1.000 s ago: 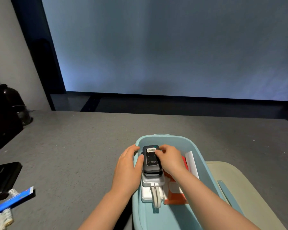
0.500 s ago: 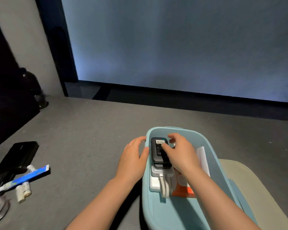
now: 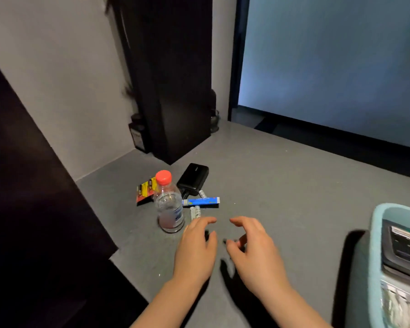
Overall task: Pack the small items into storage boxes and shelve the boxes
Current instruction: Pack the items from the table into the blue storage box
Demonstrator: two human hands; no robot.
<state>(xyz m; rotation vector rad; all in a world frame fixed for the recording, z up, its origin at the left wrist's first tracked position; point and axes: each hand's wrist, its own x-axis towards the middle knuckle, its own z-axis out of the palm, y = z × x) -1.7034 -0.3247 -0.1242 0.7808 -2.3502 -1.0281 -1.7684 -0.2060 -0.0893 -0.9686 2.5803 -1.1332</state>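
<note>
On the matte grey floor (image 3: 282,185), two bare hands are hovering side by side, left hand (image 3: 195,252) and right hand (image 3: 256,252), fingers loosely curled and holding nothing. Just beyond them a small cluster is lying: one clear plastic bottle (image 3: 169,207) with a red cap, standing upright; one flat blue tube box (image 3: 200,201); one rounded black power bank (image 3: 193,178); one red-and-yellow battery card (image 3: 145,190); white batteries (image 3: 195,213), count unclear. At far right, one pale blue plastic storage box (image 3: 374,245) is holding a glossy black device (image 3: 401,249).
</note>
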